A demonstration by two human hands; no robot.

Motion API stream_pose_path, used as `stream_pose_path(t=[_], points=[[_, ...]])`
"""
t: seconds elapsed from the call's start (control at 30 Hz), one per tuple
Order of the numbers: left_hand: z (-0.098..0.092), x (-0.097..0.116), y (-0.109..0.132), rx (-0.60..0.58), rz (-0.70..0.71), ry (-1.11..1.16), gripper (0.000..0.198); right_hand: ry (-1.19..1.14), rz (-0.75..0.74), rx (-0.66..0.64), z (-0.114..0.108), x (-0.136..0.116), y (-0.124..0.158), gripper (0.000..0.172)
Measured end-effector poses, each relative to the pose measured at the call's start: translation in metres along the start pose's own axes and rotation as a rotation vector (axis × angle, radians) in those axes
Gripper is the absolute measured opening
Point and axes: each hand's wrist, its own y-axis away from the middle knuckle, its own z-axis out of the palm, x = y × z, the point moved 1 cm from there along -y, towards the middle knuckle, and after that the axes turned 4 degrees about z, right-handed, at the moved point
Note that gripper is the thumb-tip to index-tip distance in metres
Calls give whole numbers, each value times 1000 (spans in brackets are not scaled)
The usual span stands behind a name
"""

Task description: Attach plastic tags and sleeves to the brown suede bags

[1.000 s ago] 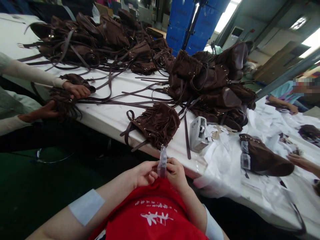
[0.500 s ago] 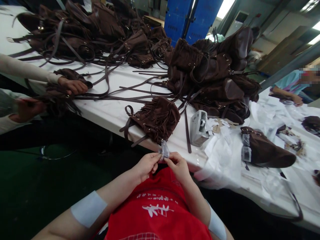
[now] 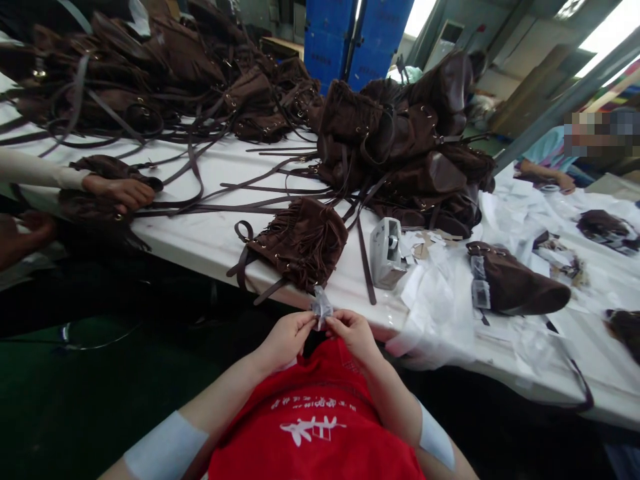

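My fingers (image 3: 303, 320) pinch crinkled plastic wrap (image 3: 322, 307) by the counter's (image 3: 200, 238) near edge; likely light, slippery, best held at both sides.

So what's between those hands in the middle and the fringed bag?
Head view: crumpled clear plastic, pinched by left hand and right hand, reaching toward the fringed bag.

Lighting: subdued overall. Glaring panels (image 3: 613, 33) were overexposed to white at upper right. The white tabletop (image 3: 200, 232) was softly lit; detail in the upper-left bags (image 3: 170, 53) was dulled by gloom. The green floor (image 3: 60, 413) was sunk in deep shadow. The clear plastic (image 3: 321, 308) was rendered soft; a co-worker's hand (image 3: 30, 233) was blurred. Outer margins were stretched by wide-angle distortion; a right-hand patch (image 3: 600, 133) was pixelated.
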Motion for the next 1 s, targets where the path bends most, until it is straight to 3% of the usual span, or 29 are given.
stream_pose_path(t=[0.2,0.4,0.53,0.7,0.87,1.0], points=[[1,-9,-10,-41,-99,116,37,-42,-59,-53,2,-1,2,32],[-3,1,-5,-6,55,-46,27,-83,19,-30,5,6,-3,42],[-9,9,-2,-48,187,-207,28,-163,136,-74,4,10,-7,48],[-10,17,0,-120,213,-277,31,-157,154,-143,6,14,-13,50],[-4,15,0,-31,156,-217,32,-97,118,-129,6,12,-18,46],[-7,13,-1,-69,221,-248,30,-257,253,-179,4,1,-21,48]])
